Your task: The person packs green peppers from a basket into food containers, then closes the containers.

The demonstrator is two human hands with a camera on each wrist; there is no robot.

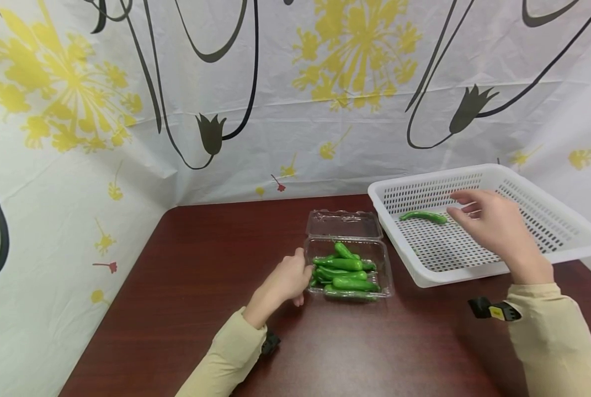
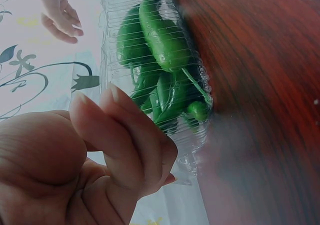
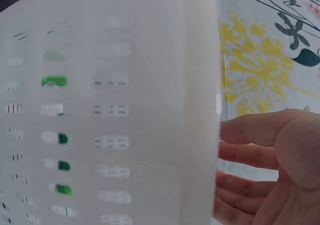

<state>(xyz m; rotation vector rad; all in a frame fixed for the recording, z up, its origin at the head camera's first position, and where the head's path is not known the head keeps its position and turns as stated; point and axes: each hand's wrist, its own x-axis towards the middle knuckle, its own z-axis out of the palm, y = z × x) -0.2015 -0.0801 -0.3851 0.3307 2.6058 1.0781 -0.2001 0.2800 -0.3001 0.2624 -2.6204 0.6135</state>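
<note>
A clear plastic clamshell container (image 1: 387,270), its lid folded back, holds several green peppers (image 1: 342,264). My left hand (image 1: 286,277) is at the container's left side, its bent fingers gripping at the edge. In the left wrist view the curled fingertips (image 2: 116,96) overlap the ridged wall, with peppers (image 2: 162,40) showing through it. My right hand (image 1: 496,223) hangs over a white slotted plastic basket (image 1: 414,273), thumb and fingers apart with nothing between them. One green pepper (image 1: 424,216) lies on the basket floor, left of the right fingertips.
The basket's tall wall (image 3: 165,110) fills much of the right wrist view, with green showing through its slots. Behind the dark red wooden table (image 1: 216,248) hangs a white patterned cloth (image 1: 275,110). Each wrist wears a black strapped device (image 1: 494,310).
</note>
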